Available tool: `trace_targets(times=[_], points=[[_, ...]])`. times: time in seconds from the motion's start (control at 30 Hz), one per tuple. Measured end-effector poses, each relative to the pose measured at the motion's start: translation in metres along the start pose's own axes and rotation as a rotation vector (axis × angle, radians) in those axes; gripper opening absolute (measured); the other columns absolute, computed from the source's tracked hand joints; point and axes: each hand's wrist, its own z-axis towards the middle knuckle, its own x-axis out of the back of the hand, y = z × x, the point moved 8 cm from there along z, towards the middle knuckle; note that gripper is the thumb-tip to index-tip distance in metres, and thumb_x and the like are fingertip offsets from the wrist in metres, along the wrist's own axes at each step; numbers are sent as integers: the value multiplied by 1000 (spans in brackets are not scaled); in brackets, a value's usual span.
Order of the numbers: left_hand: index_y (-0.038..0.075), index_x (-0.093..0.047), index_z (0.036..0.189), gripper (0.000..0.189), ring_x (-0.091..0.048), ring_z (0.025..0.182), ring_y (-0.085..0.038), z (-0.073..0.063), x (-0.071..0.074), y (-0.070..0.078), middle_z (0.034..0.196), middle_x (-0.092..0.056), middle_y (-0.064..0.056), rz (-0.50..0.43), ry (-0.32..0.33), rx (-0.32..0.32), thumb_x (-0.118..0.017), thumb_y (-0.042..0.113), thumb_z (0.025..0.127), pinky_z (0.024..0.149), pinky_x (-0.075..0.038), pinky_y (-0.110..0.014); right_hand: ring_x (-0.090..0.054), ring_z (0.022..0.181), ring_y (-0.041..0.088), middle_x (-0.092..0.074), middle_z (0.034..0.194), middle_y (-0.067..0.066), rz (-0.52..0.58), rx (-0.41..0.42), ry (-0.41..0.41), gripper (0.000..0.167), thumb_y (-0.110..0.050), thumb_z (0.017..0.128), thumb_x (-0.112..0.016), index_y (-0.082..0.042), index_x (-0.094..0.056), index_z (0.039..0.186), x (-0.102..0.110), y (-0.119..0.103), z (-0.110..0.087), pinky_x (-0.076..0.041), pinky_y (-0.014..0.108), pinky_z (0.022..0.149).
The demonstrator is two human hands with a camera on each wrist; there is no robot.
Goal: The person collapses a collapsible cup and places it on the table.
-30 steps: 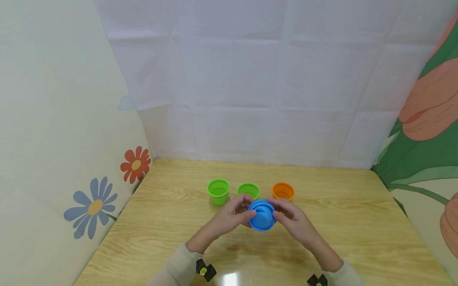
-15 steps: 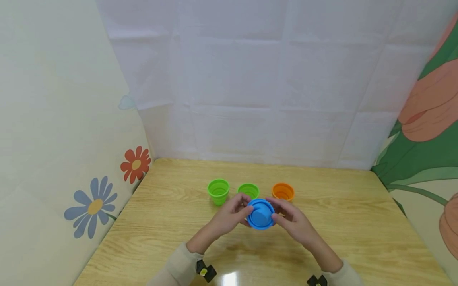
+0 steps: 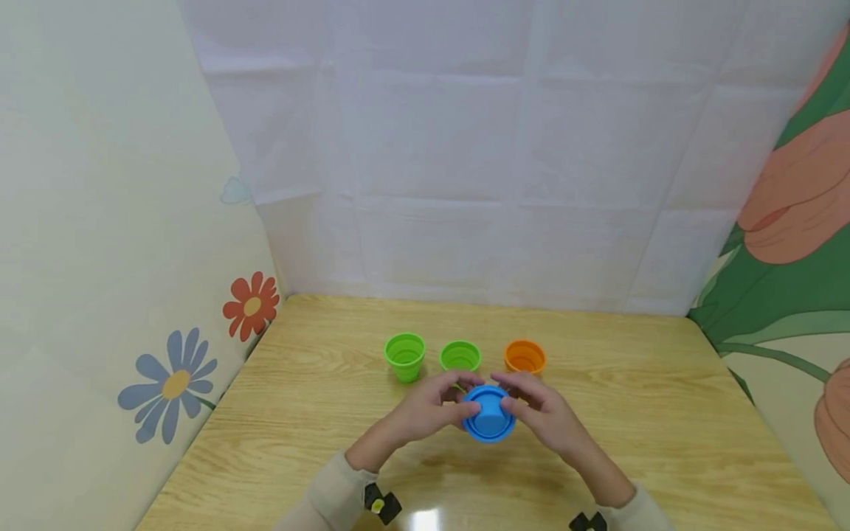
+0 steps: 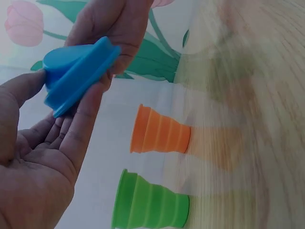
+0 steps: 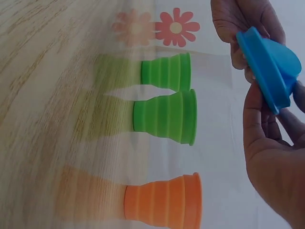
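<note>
Between both hands, raised over the table, is a blue collapsible cup (image 3: 489,420), folded nearly flat with its centre bulging out. My left hand (image 3: 432,405) pinches its left side, thumb on the bulging face and fingers behind. On the opposite side my right hand (image 3: 547,413) pinches it the same way. The left wrist view shows the blue cup (image 4: 76,71) tilted, its rim edge towards the fingers. Just beyond the hands, two green collapsible cups, the left one (image 3: 405,357) and the middle one (image 3: 460,355), stand upright and extended. To their right stands an orange collapsible cup (image 3: 524,356).
The wood-grain table (image 3: 319,346) runs back to a white cloth backdrop (image 3: 425,147). Flower-printed panels flank it, the left panel (image 3: 133,221) and the right panel (image 3: 790,295). A bright light reflection lies near the table's front.
The blue cup has come slightly lower and nearer, and both thumbs have shifted inward onto its raised centre. The green and orange cups stay in place.
</note>
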Motion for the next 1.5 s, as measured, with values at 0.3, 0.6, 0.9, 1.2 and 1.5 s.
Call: trace_targets(times=[0.3, 0.6, 0.9, 1.2, 1.5], points=[[-5, -57, 134, 39, -63, 90, -15, 0, -2, 1, 104, -65, -14, 78, 0, -24, -62, 17, 102, 72, -64, -43, -58, 113, 10, -64, 124, 17, 1, -37, -26, 33, -10, 102, -60, 0, -62, 133, -1, 7, 1, -51, 25, 98], [-2, -62, 130, 34, -62, 88, -13, 4, -2, -2, 102, -67, -11, 174, 15, 7, -62, 17, 102, 71, -64, -37, -60, 116, 14, -62, 129, 20, -18, -102, -56, 39, -15, 102, -62, 5, -59, 135, -2, 10, 1, -51, 22, 97], [1, -66, 123, 29, -62, 86, -8, 4, -1, 3, 98, -70, -3, 361, 40, -32, -67, 17, 99, 73, -56, -24, -60, 97, 11, -67, 113, 11, -101, -108, -41, 30, -14, 100, -66, 0, -66, 127, -5, 12, 3, -56, 24, 84], [1, -65, 119, 26, -61, 88, -7, 5, -4, 3, 101, -69, -2, 409, 37, -47, -69, 12, 96, 80, -57, -30, -61, 90, 10, -68, 104, 10, -116, -89, -54, 25, -11, 98, -68, 0, -67, 120, -9, 11, 4, -59, 24, 75], [2, -65, 118, 26, -60, 86, -7, 4, -5, 5, 99, -68, 0, 442, 52, -38, -70, 11, 94, 84, -57, -43, -61, 90, 10, -69, 106, 13, -104, -102, -66, 26, -11, 98, -67, 2, -66, 121, -11, 9, 3, -59, 22, 73]])
